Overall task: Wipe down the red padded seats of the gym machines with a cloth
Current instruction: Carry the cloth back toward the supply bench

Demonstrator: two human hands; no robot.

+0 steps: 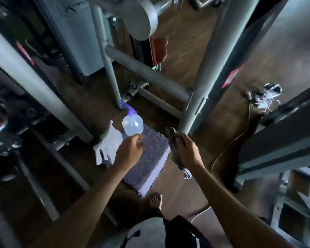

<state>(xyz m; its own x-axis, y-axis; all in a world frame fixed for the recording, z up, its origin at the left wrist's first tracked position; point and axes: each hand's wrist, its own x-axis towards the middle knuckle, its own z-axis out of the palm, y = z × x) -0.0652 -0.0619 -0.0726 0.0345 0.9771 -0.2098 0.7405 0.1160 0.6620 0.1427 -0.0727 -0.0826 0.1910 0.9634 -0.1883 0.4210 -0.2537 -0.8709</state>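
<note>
Right hand curls its fingers round the cloth for wiping; left hand, loosely curled, empty, hovers by the spray bottle

The person shows bare arms, a bare foot and what seem grey-and-black shorts.

spray bottle on mat | rag left of mat | post behind

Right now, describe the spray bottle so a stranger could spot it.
Find the grey carpeted block on the floor. The spray bottle stands at its far end, just beyond the left hand. Only it is clear plastic with a purple trigger.
</note>
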